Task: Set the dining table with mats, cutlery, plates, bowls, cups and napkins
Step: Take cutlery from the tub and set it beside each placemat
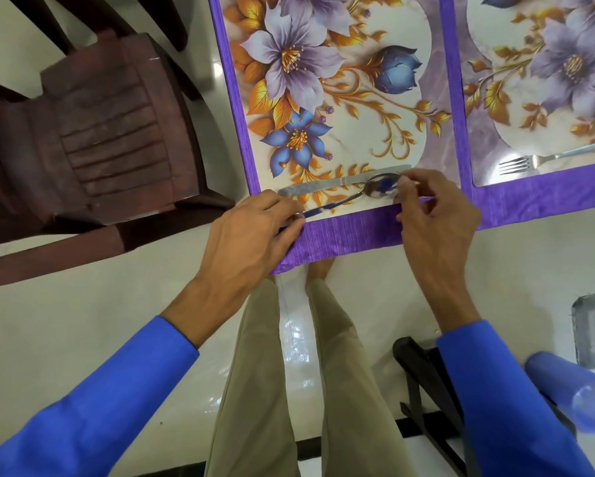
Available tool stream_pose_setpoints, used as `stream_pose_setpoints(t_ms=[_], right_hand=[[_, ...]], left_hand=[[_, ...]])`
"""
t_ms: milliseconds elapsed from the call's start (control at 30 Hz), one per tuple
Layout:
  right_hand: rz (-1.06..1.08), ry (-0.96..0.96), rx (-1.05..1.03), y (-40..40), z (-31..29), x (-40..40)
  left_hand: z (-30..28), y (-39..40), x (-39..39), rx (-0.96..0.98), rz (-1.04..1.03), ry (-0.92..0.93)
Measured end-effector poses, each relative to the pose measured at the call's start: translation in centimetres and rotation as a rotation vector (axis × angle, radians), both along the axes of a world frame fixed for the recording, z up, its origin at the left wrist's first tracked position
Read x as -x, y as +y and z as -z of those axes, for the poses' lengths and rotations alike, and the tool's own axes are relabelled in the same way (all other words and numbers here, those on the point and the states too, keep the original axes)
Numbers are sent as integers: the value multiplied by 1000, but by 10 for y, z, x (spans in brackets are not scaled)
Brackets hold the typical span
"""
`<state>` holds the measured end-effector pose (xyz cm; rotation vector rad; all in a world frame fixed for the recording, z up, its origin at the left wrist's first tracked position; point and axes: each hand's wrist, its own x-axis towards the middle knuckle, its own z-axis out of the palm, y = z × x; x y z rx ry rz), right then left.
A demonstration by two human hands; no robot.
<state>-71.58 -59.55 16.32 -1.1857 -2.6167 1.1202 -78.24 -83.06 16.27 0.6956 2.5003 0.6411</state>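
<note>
We pinch the spoon (351, 196) at both ends, left hand (251, 235) on handle, right hand (433, 215) at bowl; it lies parallel beside the knife (340, 182).

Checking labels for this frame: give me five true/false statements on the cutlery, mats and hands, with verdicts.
1. The spoon lies on the left floral mat beside the knife. True.
2. The left hand pinches the spoon's handle end. True.
3. The fork is held in the right hand. False: the fork lies untouched on the right mat; the right hand's fingertips are at the spoon's bowl.
4. A plate sits on the left floral mat. False: only the knife and spoon are on it in view.
5. A brown chair stands to the left of the table. True.
</note>
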Motion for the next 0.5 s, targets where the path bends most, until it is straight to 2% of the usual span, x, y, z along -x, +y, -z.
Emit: stream_pose_setpoints(t_ms=[200, 500], right_hand=[[-100, -12, 5, 9, 3, -7], [-115, 19, 12, 9, 6, -15]], left_hand=[[6, -5, 4, -60, -102, -46], [11, -8, 5, -124, -149, -34]])
